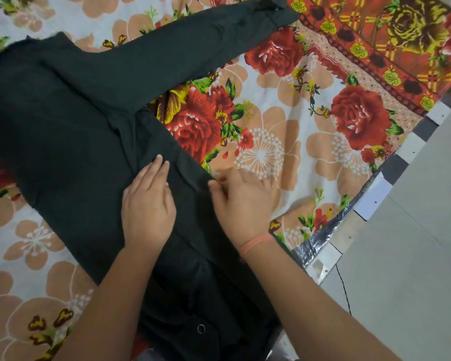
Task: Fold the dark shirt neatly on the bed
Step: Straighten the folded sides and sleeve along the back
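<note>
The dark shirt (71, 121) lies spread on the flowered bed sheet (284, 142), its body running from upper left to the bottom centre. One long sleeve (193, 40) stretches toward the top right. My left hand (147, 204) rests flat on the cloth, palm down, fingers together. My right hand (241, 196), with an orange band at the wrist, sits at the shirt's right edge, and its thumb and fingertips pinch that edge. A round snap or button (201, 328) shows on the fabric near the bottom.
A red and yellow floral blanket (391, 43) covers the top right corner of the bed. The bed's edge (349, 217) runs diagonally at the right, wrapped in shiny plastic, with grey floor tiles (414, 256) beyond. A thin black cord (345, 293) lies on the floor.
</note>
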